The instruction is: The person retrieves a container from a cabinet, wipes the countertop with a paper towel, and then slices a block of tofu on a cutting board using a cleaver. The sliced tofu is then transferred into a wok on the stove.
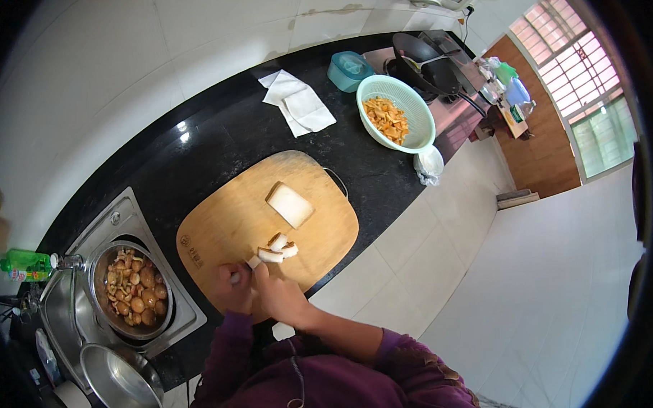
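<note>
Over the near edge of a wooden cutting board (224, 218), my left hand (234, 285) and my right hand (278, 294) are close together. Between their fingertips is a small pale piece of food (253, 262), apparently pinched by my right hand. The fingers of my left hand are curled; what they hold is blurred. Just beyond the hands lie several white chunks with brown edges (270, 255). A larger pale block (290, 205) of what looks like the same food rests farther up the board.
Left, a metal bowl of mushrooms (135, 289) stands at the sink (193, 316), beside an empty metal basin (119, 381). Beyond the board are white cloths or paper (301, 105), a green colander (423, 114) with orange pieces, a teal container (349, 71) and a wok (430, 73).
</note>
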Action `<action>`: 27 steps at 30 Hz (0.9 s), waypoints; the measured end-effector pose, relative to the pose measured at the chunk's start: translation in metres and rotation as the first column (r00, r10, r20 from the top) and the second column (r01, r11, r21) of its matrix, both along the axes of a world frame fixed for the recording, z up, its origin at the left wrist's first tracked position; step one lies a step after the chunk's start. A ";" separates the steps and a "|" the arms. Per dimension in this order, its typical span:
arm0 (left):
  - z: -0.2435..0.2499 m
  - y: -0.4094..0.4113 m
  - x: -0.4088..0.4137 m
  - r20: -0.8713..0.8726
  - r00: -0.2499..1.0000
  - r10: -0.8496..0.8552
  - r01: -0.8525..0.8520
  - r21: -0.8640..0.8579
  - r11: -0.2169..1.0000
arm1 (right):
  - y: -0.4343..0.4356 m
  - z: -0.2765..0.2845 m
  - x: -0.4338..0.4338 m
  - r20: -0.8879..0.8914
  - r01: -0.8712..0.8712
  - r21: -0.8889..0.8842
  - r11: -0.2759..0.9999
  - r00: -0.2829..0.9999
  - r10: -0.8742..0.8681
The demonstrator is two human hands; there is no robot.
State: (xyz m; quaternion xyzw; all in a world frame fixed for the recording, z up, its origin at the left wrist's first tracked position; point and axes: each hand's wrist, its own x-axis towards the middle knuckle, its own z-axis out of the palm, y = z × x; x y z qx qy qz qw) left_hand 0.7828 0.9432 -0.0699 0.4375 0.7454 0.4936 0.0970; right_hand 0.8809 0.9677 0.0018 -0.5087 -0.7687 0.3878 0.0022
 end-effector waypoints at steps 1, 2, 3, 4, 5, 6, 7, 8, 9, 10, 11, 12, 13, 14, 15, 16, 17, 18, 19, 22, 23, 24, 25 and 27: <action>0.001 -0.003 -0.001 0.052 0.999 0.011 -0.009 -0.040 0.999 | 0.001 -0.007 0.000 0.018 -0.005 -0.002 1.000 1.000 0.005; -0.007 -0.001 -0.004 -0.065 0.998 -0.001 0.003 0.017 1.000 | 0.002 -0.014 0.004 0.037 -0.010 -0.004 1.000 0.999 0.010; -0.011 0.001 -0.007 -0.022 1.000 -0.010 0.010 0.041 0.999 | 0.002 -0.019 0.005 0.049 -0.019 -0.013 1.000 0.999 0.020; -0.013 0.001 -0.006 0.023 1.000 -0.005 0.004 0.061 0.998 | 0.002 -0.013 0.008 0.058 -0.035 0.017 0.999 0.998 0.034; -0.014 0.000 -0.004 0.067 0.998 -0.003 -0.003 0.081 0.997 | 0.006 -0.013 0.013 0.100 -0.023 0.058 0.998 0.995 0.017; -0.013 0.000 -0.003 0.097 0.995 -0.010 0.002 0.086 0.996 | 0.012 -0.013 0.016 0.095 -0.008 0.105 0.994 0.995 -0.002; -0.012 0.000 -0.004 0.099 0.995 0.000 -0.007 0.075 0.997 | 0.017 -0.011 0.017 0.089 0.006 0.159 0.987 0.996 -0.021; -0.011 -0.001 -0.004 0.100 0.995 0.009 -0.015 0.063 0.998 | 0.019 -0.008 0.019 0.067 0.003 0.168 0.986 0.998 -0.015; -0.010 0.000 -0.003 0.109 0.994 0.015 -0.021 0.056 0.998 | 0.021 -0.002 0.022 0.052 0.001 0.182 0.983 0.999 -0.011; -0.009 0.000 -0.003 0.118 0.993 0.020 -0.026 0.050 0.998 | 0.021 0.005 0.024 0.036 0.001 0.195 0.981 0.999 -0.008; -0.009 0.000 -0.003 0.125 0.992 0.013 -0.021 0.061 0.998 | 0.019 0.016 0.024 0.059 -0.026 0.170 0.985 0.998 0.016; -0.009 0.000 -0.003 0.131 0.991 0.004 -0.014 0.075 0.997 | 0.016 0.030 0.023 0.080 -0.049 0.145 0.988 0.996 0.037; -0.009 0.001 -0.004 0.137 0.991 -0.007 -0.005 0.088 0.996 | 0.012 0.041 0.023 0.101 -0.070 0.120 0.990 0.993 0.058; -0.011 0.002 -0.004 0.120 0.993 -0.003 -0.009 0.097 0.995 | 0.008 0.046 0.021 0.101 -0.085 0.087 0.993 0.992 0.076; -0.014 0.002 -0.004 0.103 0.995 0.003 -0.014 0.104 0.994 | 0.004 0.047 0.021 0.105 -0.093 0.056 0.994 0.991 0.087; -0.016 0.002 -0.004 0.086 0.996 0.009 -0.019 0.111 0.994 | -0.001 0.046 0.021 0.108 -0.101 0.026 0.995 0.989 0.098; -0.016 0.002 -0.005 0.079 0.997 0.015 -0.023 0.098 0.995 | -0.003 0.047 0.020 0.110 -0.109 -0.005 0.994 0.988 0.109; -0.017 0.002 -0.005 0.076 0.997 0.020 -0.027 0.084 0.996 | -0.005 0.050 0.019 0.118 -0.120 -0.036 0.992 0.985 0.124; -0.017 0.002 -0.005 0.072 0.997 0.026 -0.031 0.070 0.997 | -0.006 0.047 0.019 0.108 -0.110 -0.015 0.994 0.988 0.111; -0.013 0.002 -0.005 0.036 0.999 0.003 -0.006 0.079 0.997 | -0.016 0.038 0.022 0.085 -0.091 0.018 0.996 0.992 0.089; -0.013 0.002 -0.004 0.048 0.999 0.009 -0.013 0.075 0.997 | -0.019 0.038 0.025 0.083 -0.092 0.008 0.996 0.992 0.091; -0.013 0.003 -0.004 0.060 0.998 0.017 -0.021 0.072 0.997 | -0.020 0.037 0.026 0.080 -0.095 -0.002 0.995 0.992 0.095; -0.013 0.003 -0.004 0.071 0.997 0.025 -0.030 0.067 0.997 | -0.019 0.037 0.025 0.083 -0.091 0.000 0.996 0.992 0.091; -0.018 0.002 -0.005 0.082 0.996 0.030 -0.036 0.079 0.996 | -0.016 0.037 0.022 0.093 -0.082 0.002 0.997 0.992 0.082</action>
